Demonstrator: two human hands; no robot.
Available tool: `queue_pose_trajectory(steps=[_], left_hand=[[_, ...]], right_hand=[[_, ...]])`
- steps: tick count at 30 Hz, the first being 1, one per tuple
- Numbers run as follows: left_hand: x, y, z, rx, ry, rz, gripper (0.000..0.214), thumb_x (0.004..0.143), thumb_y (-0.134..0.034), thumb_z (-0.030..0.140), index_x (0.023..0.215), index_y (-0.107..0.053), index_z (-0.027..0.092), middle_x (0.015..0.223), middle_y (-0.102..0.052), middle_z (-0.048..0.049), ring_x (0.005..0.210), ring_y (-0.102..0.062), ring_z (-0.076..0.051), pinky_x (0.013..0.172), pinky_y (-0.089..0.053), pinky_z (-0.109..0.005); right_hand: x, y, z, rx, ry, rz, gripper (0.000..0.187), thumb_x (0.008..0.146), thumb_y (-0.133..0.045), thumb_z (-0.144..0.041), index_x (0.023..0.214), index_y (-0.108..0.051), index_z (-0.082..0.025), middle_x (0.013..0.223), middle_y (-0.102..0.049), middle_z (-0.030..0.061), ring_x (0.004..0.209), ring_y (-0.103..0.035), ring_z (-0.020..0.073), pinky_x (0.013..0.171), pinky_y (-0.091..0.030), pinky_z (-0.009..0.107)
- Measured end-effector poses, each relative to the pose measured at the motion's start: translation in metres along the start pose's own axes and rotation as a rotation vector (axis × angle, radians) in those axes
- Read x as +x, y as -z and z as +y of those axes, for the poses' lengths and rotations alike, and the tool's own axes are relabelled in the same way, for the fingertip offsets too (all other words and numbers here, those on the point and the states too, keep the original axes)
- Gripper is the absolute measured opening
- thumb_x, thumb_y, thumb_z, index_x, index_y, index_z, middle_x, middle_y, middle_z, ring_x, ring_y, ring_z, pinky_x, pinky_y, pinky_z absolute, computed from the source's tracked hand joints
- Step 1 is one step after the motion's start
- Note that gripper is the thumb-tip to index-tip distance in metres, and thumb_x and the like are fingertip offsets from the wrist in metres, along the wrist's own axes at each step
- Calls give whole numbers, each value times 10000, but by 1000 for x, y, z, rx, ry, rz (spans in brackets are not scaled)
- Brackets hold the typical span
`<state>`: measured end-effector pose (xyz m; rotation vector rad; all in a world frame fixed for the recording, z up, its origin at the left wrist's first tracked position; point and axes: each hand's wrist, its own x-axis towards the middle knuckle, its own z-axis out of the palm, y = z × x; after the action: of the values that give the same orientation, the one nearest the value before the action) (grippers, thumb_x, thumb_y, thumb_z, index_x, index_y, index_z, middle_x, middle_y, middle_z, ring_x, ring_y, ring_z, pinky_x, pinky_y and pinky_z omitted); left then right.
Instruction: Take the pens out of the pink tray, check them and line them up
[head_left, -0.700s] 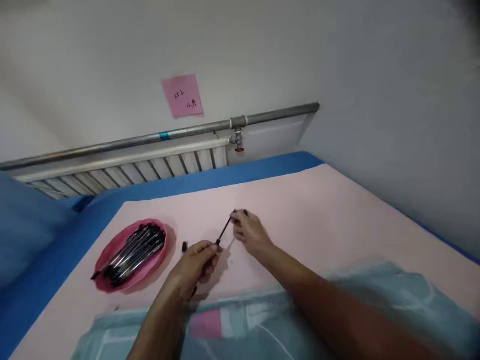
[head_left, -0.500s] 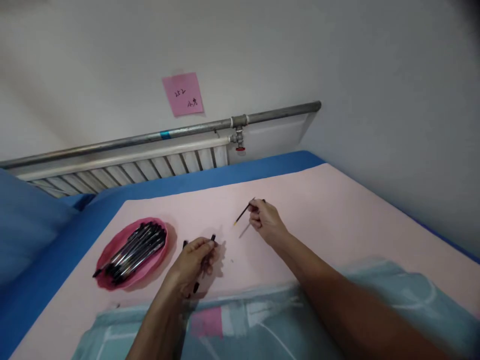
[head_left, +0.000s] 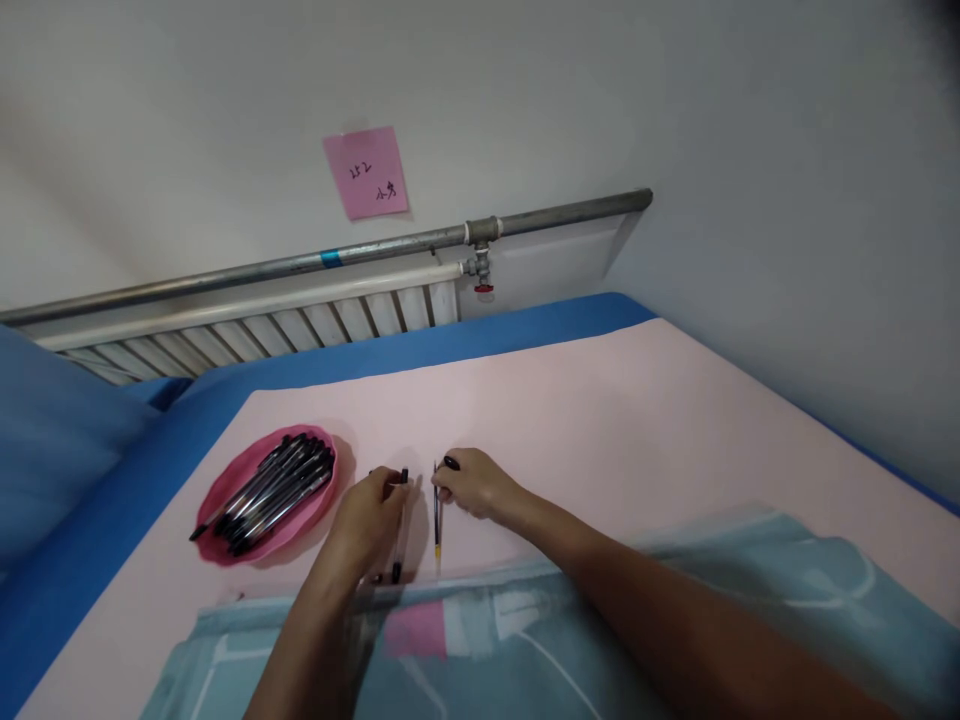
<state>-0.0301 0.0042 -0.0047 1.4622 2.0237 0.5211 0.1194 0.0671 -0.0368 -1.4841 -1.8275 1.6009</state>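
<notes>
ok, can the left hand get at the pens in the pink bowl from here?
Looks like yes: the left hand is just beside the pink bowl, nothing visible stands between, and the pens lie uncovered. It seems to hold a clear tube, though, so its grip may need freeing first.

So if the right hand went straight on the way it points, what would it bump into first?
Probably the pen at the left hand, across a small gap from the right hand; depth is unclear, so it might pass above.
</notes>
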Motion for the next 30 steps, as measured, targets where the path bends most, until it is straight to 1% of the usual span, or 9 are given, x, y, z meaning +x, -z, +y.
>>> queue_pose_trajectory(steps=[4,7,10,14,17,19,23,27,30], left_hand=[[0,13,-1,209,8,66,309,774,-416,292,978,-581,130,916,-647,-96,806,-583,-180,657,-379,-253],[-2,16,0,341,-3,50,257,774,-413,303,864,-596,147,836,-657,-81,778,-581,-187,623,-357,-256],[-8,11,6,367,-29,-32,209,749,-442,330,761,-576,170,726,-645,-46,662,-571,-163,548,-328,-244],[-14,0,13,461,-75,-137,203,692,-516,385,686,-553,185,686,-630,-31,614,-559,-163,489,-284,-248],[-14,-5,14,552,-76,-154,233,704,-505,403,715,-566,179,749,-636,-60,647,-571,-181,491,-280,-259],[-12,-6,13,592,-74,-121,254,750,-452,391,759,-574,169,801,-634,-84,683,-577,-189,517,-301,-265],[-10,-4,12,599,-66,-88,239,787,-402,325,795,-573,158,815,-629,-99,732,-578,-190,582,-335,-269],[-11,-1,8,549,-82,-92,120,717,-473,205,780,-564,160,768,-627,-93,716,-573,-198,571,-325,-268],[-11,1,6,513,-83,-81,87,703,-478,172,739,-557,165,714,-625,-89,684,-572,-210,540,-299,-273]], right_hand=[[-3,-7,-5,-77,59,-61,128,734,-477,-258,730,-571,-172,706,-657,4,422,-451,48,385,-293,161],[-8,-6,-8,-127,118,-105,136,728,-473,-247,717,-578,-162,704,-668,13,468,-482,58,409,-304,156],[-12,-2,-12,-160,114,-163,135,709,-487,-242,689,-586,-154,670,-664,22,496,-506,73,424,-323,160],[-16,-2,-13,-190,46,-227,142,692,-493,-251,711,-599,-158,581,-604,5,400,-456,71,389,-309,185],[-15,-5,-10,-184,34,-220,188,719,-467,-295,784,-598,-177,495,-509,-33,354,-407,70,378,-291,196],[-14,-6,-9,-203,86,-175,188,720,-482,-306,800,-599,-183,519,-510,-34,407,-430,73,410,-300,191],[-15,-8,-8,-326,205,-80,145,695,-541,-290,740,-616,-174,639,-575,-5,576,-485,88,497,-317,182],[-24,-14,-9,-356,255,-193,131,685,-546,-288,695,-619,-180,629,-576,-9,575,-484,99,499,-316,192],[-27,-17,-10,-343,275,-266,144,694,-533,-301,680,-616,-183,620,-577,-10,546,-477,97,485,-318,197]])
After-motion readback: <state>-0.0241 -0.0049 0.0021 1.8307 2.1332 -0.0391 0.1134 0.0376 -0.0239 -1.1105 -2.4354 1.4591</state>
